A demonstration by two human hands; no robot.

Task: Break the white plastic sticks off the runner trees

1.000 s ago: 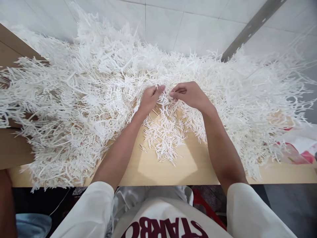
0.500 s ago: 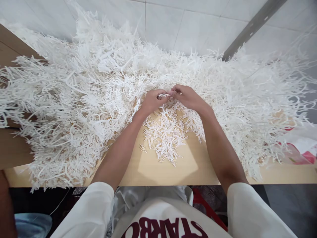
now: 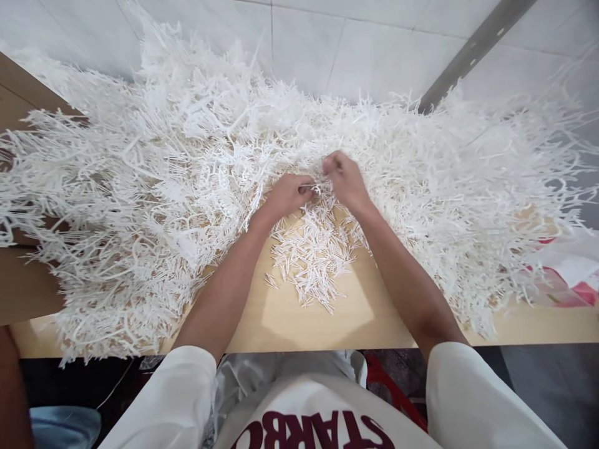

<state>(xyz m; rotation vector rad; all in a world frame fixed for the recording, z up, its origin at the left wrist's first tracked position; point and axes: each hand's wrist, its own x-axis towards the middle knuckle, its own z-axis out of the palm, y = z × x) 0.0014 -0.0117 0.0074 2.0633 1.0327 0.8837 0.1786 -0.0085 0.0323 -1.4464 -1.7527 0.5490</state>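
Note:
My left hand (image 3: 291, 194) is closed, its thumb and fingers pinching a white branched plastic piece (image 3: 317, 188). Close to its right, my right hand (image 3: 344, 176) is smeared by motion, with its fingers curled; whether anything is in them I cannot make out. Below both hands lies a loose heap of short white sticks (image 3: 316, 255) on the wooden table (image 3: 318, 330). A big tangled pile of white branched plastic pieces (image 3: 187, 156) surrounds the hands on the left, behind and on the right.
Cardboard boxes (image 3: 28, 280) stand at the left edge. A pink and white plastic bag (image 3: 566, 280) lies at the right end of the table. Behind the pile are a tiled wall (image 3: 309, 47) and a slanting metal bar (image 3: 472, 56). Another person's arm (image 3: 14, 386) shows at lower left.
My right hand has come slightly left and turned, its fingers now apart from my left hand. The left hand has stayed almost in place, still pinching the white piece.

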